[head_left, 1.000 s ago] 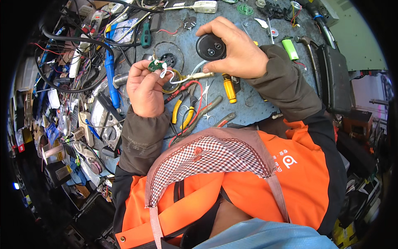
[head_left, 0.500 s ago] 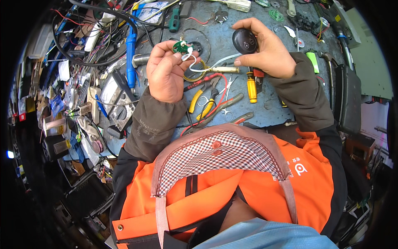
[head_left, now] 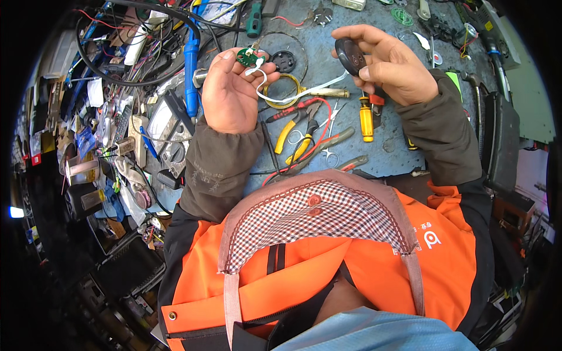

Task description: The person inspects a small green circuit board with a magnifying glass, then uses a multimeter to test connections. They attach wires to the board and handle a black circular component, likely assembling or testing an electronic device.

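Note:
My left hand (head_left: pixel 231 99) is turned palm up, with a small green round circuit board (head_left: pixel 248 57) held at its fingers. A white cable (head_left: pixel 293 99) leaves the board, sags over the bench and rises toward my right hand (head_left: pixel 395 73). That hand pinches a black round button housing (head_left: pixel 350 57) between thumb and fingers, tilted nearly edge-on. Whether the cable joins the housing is hard to make out. Just beyond my left fingertips lies a black round cover (head_left: pixel 283 61), partly hidden. A coil of yellow wire (head_left: pixel 282 90) rests between the hands.
Yellow-handled pliers (head_left: pixel 298 137), scissors (head_left: pixel 331 157) and a yellow screwdriver (head_left: pixel 366 120) lie nearer me. A blue soldering iron (head_left: pixel 191 76) and a multimeter (head_left: pixel 172 149) are at left, beside heaped cables and parts. A hammer (head_left: pixel 475 85) lies at right.
My right hand has tilted the black housing from face-up to nearly edge-on. The left hand has opened flatter under the circuit board, its thumb off the board. The whole view shifted slightly.

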A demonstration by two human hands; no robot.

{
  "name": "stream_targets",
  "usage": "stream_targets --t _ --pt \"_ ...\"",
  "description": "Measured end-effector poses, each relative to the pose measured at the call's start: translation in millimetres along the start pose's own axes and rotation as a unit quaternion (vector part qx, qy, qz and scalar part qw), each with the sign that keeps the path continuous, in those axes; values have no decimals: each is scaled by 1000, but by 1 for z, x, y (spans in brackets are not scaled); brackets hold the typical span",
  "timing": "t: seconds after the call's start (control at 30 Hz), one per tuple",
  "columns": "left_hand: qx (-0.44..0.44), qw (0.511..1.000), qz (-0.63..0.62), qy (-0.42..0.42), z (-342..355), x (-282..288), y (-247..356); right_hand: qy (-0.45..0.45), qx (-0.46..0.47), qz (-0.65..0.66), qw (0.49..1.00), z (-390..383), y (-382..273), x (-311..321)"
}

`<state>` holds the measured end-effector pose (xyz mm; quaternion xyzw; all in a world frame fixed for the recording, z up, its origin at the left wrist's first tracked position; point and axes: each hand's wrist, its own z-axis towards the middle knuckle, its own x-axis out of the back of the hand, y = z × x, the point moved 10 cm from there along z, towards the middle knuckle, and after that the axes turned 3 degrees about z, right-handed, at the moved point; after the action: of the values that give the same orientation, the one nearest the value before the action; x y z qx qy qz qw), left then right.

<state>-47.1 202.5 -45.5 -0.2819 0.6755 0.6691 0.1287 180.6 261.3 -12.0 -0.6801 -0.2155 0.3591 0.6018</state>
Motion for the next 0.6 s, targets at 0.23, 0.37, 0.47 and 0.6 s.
stream_targets --t 0.23,0.37,0.47,0.6 --pt "21 1000 -8 12 2 6 -3 13 -14 -71 997 -1 1 -5" --pt "19 999 5 28 6 8 -7 9 -21 -66 998 -4 4 -6" --pt "12 999 30 41 4 11 -3 5 -22 -52 998 -5 0 -12" --pt "16 999 26 43 6 14 -5 -5 -21 -43 999 -6 -3 -15"
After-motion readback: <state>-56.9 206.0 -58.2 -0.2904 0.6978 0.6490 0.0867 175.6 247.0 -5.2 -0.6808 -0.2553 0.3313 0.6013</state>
